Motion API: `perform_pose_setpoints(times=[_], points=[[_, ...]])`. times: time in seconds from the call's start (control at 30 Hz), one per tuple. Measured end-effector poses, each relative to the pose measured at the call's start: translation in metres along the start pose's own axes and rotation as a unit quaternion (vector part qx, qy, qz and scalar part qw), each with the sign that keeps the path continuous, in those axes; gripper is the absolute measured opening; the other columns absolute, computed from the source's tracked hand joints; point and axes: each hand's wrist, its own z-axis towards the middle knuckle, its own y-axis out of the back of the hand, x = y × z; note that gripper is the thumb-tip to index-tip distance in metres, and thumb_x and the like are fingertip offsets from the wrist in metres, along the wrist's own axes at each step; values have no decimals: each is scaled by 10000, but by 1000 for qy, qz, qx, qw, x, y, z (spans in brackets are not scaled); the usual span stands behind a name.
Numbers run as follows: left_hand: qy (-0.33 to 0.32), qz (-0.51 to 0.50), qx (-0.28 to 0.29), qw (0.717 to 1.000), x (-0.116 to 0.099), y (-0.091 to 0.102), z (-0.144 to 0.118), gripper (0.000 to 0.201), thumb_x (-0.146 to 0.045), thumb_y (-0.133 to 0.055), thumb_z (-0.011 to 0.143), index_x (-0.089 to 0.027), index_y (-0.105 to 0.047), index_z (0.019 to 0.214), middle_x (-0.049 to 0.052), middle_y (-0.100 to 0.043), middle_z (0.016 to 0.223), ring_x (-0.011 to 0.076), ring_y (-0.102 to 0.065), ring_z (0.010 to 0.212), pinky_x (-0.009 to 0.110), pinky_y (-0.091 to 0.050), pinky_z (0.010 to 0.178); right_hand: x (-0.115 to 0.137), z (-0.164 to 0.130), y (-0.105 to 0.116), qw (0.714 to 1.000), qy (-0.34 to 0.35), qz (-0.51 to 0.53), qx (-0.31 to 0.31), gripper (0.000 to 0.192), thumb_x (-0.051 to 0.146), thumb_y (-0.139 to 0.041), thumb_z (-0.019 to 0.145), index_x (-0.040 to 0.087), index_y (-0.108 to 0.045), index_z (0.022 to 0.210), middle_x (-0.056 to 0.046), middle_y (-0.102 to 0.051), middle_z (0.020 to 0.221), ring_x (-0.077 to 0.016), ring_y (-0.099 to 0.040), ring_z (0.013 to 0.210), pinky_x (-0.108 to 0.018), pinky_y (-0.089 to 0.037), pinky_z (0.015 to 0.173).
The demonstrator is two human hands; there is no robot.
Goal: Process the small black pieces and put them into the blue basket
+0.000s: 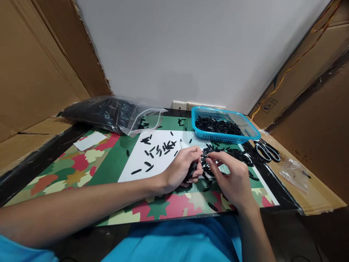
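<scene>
My left hand (188,163) is closed around several small, glossy black elongated pieces (191,172) in its palm. Between the thumb and fingertips of my right hand (230,174) is the end of another slim black piece (204,156), and its other end meets my left fingertips. Under and beyond both hands spreads a loose heap of the same black pieces (237,154). More of them lie scattered on a white sheet (136,156) to the left. Their exact kind is too small to make out.
A blue plastic basket (220,137) of black pieces stands behind my right hand. Scissors (267,152) and a small clear bag (294,175) lie on the right. At the back left rests a large zip bag (103,112) of black contents. Cardboard walls flank the table.
</scene>
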Motion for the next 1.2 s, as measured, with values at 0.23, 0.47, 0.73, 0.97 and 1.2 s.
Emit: perform_pose_setpoints(times=[0.23, 0.47, 0.73, 0.97, 1.2], points=[[0, -7, 6, 1000, -1, -1, 1, 316, -484, -522, 1047, -239, -437, 866, -76, -502, 570, 63, -365, 401, 99, -227, 333, 2, 1, 2, 1000, 12, -4, -7, 107, 147, -654, 1042, 220, -724, 1076, -24, -780, 932, -168, -734, 804, -282, -555, 739], [-7, -16, 10, 1000, 2, 1, 1, 341, -487, -539, 1045, -227, -460, 839, -62, -520, 576, 65, -388, 400, 110, -237, 326, 2, 0, 3, 1000, 1, -11, 3, 89, 171, -656, 1047, 208, -730, 1078, -27, -775, 921, -168, -736, 797, -281, -549, 738], [-11, -20, 14, 1000, 2, 1, 1, 305, -450, -508, 1057, -231, -452, 852, -66, -515, 576, 64, -375, 401, 109, -237, 333, 2, 1, 3, 1000, -5, -17, 8, 86, 175, -651, 1052, 210, -727, 1071, -34, -776, 929, -178, -741, 823, -290, -548, 745], [-31, -6, 17, 999, 5, 2, 1, 324, -500, -542, 1050, -236, -457, 881, -75, -517, 590, 68, -379, 400, 126, -235, 338, 4, 2, 4, 1000, -6, -13, 3, 92, 175, -647, 1053, 213, -729, 1066, -30, -782, 925, -171, -742, 808, -288, -554, 742], [-22, 0, 9, 1000, 2, 0, 0, 283, -482, -536, 1038, -249, -445, 905, -83, -505, 585, 75, -371, 401, 123, -226, 340, 5, 2, 3, 1000, -14, -3, -10, 116, 195, -638, 1056, 224, -750, 1068, -44, -817, 971, -184, -766, 818, -305, -596, 752]])
